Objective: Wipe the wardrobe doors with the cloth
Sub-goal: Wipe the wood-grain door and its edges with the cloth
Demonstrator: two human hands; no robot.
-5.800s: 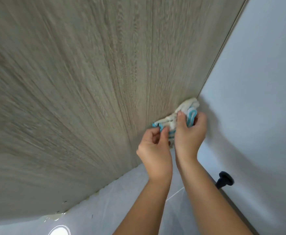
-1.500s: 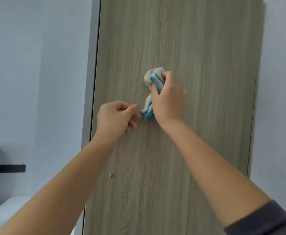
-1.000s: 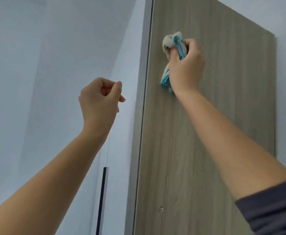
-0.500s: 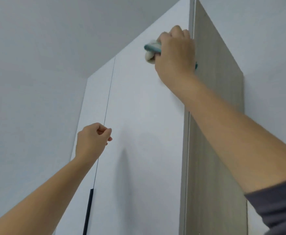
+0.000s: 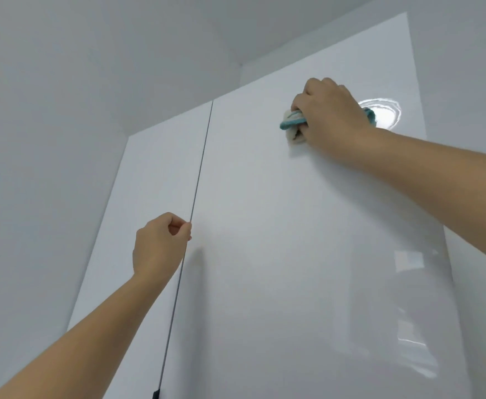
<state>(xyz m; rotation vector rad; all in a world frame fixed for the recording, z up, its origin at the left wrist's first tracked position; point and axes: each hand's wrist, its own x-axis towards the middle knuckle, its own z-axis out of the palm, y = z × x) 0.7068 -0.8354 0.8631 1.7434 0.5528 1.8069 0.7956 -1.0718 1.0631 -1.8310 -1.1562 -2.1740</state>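
Two glossy white wardrobe doors fill the view, the right door and the left door, split by a thin dark vertical gap. My right hand presses a bunched white cloth with a teal edge against the upper part of the right door. My left hand hovers lower, by the gap, fingers curled into a loose fist with nothing in it.
A black handle tip shows at the bottom of the gap. White walls and ceiling surround the wardrobe. A bright lamp reflection sits on the door just right of my right hand.
My view swung from the wood-grain side panel round to the white door fronts. My right hand carried the cloth from the panel's edge onto the right door. My left hand stays closed and empty.
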